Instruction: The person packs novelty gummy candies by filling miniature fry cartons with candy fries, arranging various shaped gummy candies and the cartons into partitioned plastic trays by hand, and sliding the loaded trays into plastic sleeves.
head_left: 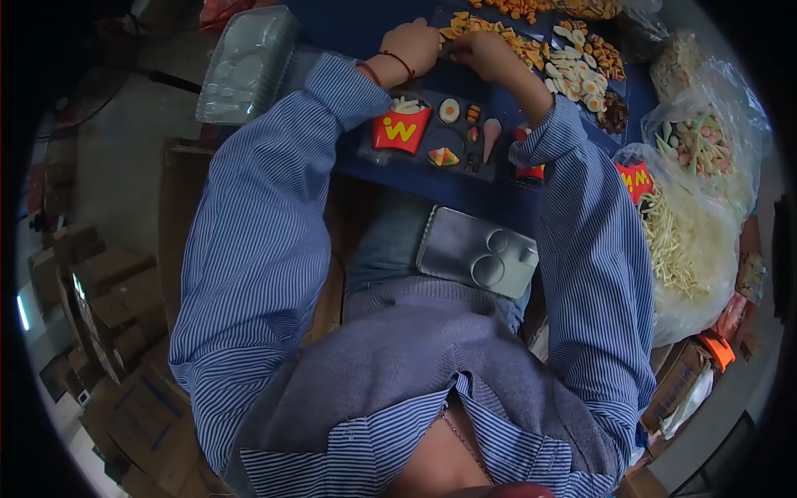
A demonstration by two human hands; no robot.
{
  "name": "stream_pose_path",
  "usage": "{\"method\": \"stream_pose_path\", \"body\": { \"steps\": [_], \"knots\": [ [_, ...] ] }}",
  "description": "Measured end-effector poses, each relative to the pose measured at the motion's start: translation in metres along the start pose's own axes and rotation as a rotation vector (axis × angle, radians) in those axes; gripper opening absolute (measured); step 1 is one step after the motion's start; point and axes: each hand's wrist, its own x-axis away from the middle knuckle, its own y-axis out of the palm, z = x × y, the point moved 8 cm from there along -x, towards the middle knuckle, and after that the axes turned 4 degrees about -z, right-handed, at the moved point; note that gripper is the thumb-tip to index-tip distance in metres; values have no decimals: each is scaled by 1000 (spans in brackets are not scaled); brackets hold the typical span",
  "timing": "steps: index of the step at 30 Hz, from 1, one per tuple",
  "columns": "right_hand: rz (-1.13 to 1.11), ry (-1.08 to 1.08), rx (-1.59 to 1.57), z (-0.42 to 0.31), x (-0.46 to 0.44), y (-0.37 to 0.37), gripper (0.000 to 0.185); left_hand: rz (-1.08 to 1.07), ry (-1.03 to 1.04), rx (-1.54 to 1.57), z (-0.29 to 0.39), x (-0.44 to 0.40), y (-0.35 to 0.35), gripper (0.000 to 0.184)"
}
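Note:
My left hand (413, 51), with a cord at the wrist, is at the far side of the table with its fingers curled in; anything in them is hidden. Beside it, my right hand (488, 56) pinches at the near edge of a pile of small orange and yellow toy food pieces (519, 46); what it holds is too small to make out. Nearer me lies a clear blister tray (448, 139) with a red toy fries box (401, 131), a toy fried egg (449, 110), a toy pizza slice (443, 157) and a toy ice cream cone (491, 135). My right forearm partly covers another red box (530, 172).
Stacked clear trays (247, 62) stand at left. Toy egg pieces (576, 79) lie at right, beside plastic bags of toy fries (677, 249) and pastel pieces (696, 145). One blister tray (479, 251) rests on my lap. Cardboard boxes (133, 407) are on the floor.

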Motion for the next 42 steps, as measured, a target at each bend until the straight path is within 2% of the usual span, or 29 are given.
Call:
{"method": "stream_pose_path", "body": {
  "steps": [2,5,6,8,10,11,12,13,15,17,19,22,25,26,27,29,30,32,36,38,39,41,42],
  "knots": [
    [13,-32,276,-4,3,-1,18,-24,16,60,5,-2,-3,16],
    [105,-43,235,7,14,-14,19,-72,30,150,13,4,-11,15],
    [103,-44,231,-9,21,-22,19,-86,31,179,15,8,-15,15],
    [160,174,-239,-47,58,-49,16,-114,36,237,18,15,-23,15],
    [157,137,-405,-72,94,-33,14,-144,42,295,24,25,-27,15],
    [122,98,-272,-90,109,-30,13,-146,45,294,26,37,-29,15],
    [83,58,-141,-106,121,-26,12,-237,138,395,38,58,-26,14],
    [81,60,-145,-111,129,-20,12,-327,231,496,51,78,-21,13],
    [180,-6,148,-126,140,-18,11,-313,250,456,58,100,-10,13],
    [144,1,165,-127,142,-14,10,-292,270,417,61,112,-2,13],
    [109,9,190,-126,140,-14,9,-148,365,413,70,114,-12,16],
    [130,-56,60,-118,131,-22,5,-206,468,358,76,122,-13,19],
    [247,151,-36,-46,100,-40,9,-193,556,314,82,128,-23,23],
    [249,241,-17,-23,87,-46,12,-194,556,312,82,129,-23,23],
    [253,240,-19,-11,72,-46,12,-219,550,291,83,129,-21,25],
    [168,393,84,17,48,-40,22,-245,545,262,83,124,-21,27],
    [170,390,82,20,42,-37,22,-276,512,280,81,118,-20,28],
    [157,319,345,16,32,-29,23,-304,476,298,79,101,-20,28],
    [148,272,369,7,37,-30,22,-99,259,138,34,20,-2,24],
    [131,256,175,6,42,-33,17,157,146,32,16,-12,8,18],
    [129,260,178,2,49,-38,17,157,148,37,16,-23,14,18],
    [76,250,-249,-12,67,-42,13,93,109,44,16,-40,30,17],
    [71,254,-251,-21,76,-46,13,58,87,46,15,-44,38,17]
  ]
}}
